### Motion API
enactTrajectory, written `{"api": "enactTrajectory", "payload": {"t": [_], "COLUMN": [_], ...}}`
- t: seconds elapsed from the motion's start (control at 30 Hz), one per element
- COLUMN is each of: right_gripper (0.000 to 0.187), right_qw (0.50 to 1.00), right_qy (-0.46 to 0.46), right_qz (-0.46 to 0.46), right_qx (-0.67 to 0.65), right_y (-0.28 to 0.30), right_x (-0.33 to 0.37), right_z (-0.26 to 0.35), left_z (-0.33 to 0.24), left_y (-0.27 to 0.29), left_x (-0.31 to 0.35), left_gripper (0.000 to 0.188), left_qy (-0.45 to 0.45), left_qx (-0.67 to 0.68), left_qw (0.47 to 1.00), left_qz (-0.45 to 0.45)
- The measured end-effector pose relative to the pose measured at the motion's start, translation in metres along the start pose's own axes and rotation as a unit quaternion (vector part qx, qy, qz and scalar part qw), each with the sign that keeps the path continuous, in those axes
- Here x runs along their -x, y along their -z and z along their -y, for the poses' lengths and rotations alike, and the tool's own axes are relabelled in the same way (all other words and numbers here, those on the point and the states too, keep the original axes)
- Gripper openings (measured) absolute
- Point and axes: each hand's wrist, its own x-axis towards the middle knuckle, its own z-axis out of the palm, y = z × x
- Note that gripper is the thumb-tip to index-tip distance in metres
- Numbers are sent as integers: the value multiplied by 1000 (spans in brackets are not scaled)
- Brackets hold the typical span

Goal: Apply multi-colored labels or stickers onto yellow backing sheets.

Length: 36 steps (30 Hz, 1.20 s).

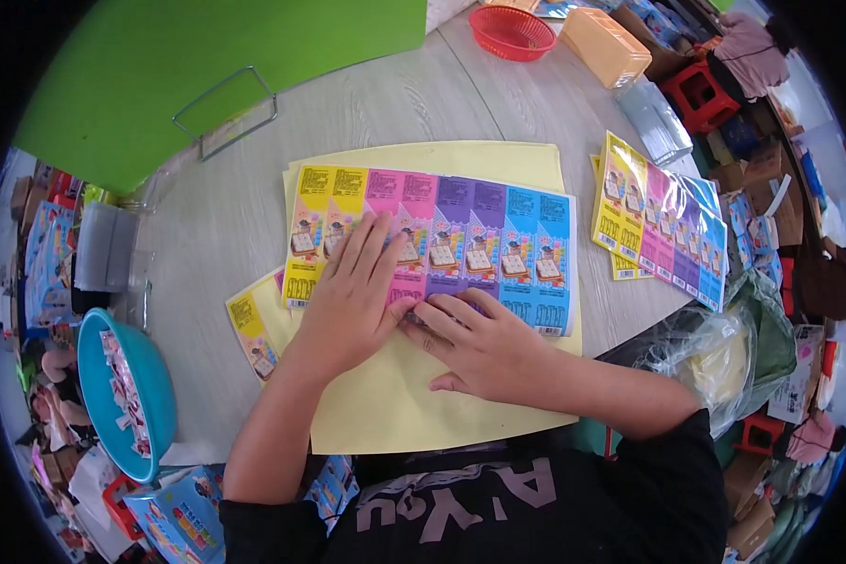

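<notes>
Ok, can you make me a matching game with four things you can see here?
Things:
1. Left hand
2. Round plastic basket
3. Deep plastic basin
4. Large plain paper

Clues:
A. Red
B. Pale yellow, partly under a multicoloured printed sheet
C. Fingers lying across that printed sheet
D. Turquoise, with small pieces inside

Pairs: 1-C, 2-A, 3-D, 4-B

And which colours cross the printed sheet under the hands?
Printed sheet: yellow, pink, purple, blue, left to right; head view.

Left hand (348, 296) and right hand (484, 346) partly hide the printed sheet (540, 240); its lettering is illegible. The green board (254, 42) is cropped.
</notes>
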Motion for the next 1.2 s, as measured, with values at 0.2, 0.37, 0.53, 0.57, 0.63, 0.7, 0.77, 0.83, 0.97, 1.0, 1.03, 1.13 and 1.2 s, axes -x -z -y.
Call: {"api": "enactTrajectory", "payload": {"t": [0.2,0.37,0.53,0.57,0.63,0.7,0.77,0.83,0.97,1.0,1.03,1.13,1.2], "right_gripper": [81,81,80,79,78,77,77,76,75,75,74,70,69], "right_qw": [999,995,990,986,984,981,976,975,975,975,975,974,973], "right_qy": [0,-47,-96,-119,-135,-152,-180,-188,-193,-190,-193,-199,-204], "right_qz": [26,73,87,98,97,97,107,97,78,76,74,64,57], "right_qx": [-19,-51,-56,-61,-65,-67,-63,-66,-76,-80,-82,-90,-95], "right_y": [4,17,27,29,32,35,36,35,36,35,34,31,29], "right_x": [15,45,84,92,107,120,132,138,141,141,141,147,151], "right_z": [-2,-8,-11,-11,-9,-8,-8,-7,-5,-5,-6,-8,-7], "left_z": [1,2,0,0,-3,-2,0,-1,-2,-2,-1,0,0], "left_y": [3,2,6,6,4,4,3,4,8,6,6,5,5], "left_x": [1,0,-3,-1,-2,0,-1,-3,0,1,1,-1,-2], "left_gripper": [78,79,79,79,78,78,78,78,79,79,79,79,80], "left_qy": [16,22,21,24,24,40,35,30,37,41,44,35,30], "left_qx": [-15,-18,-14,-15,-16,-4,-1,0,0,7,4,-5,-16], "left_qw": [999,999,999,999,999,998,998,998,998,998,998,998,998], "left_qz": [26,35,38,40,42,44,45,48,46,45,48,51,51]}}
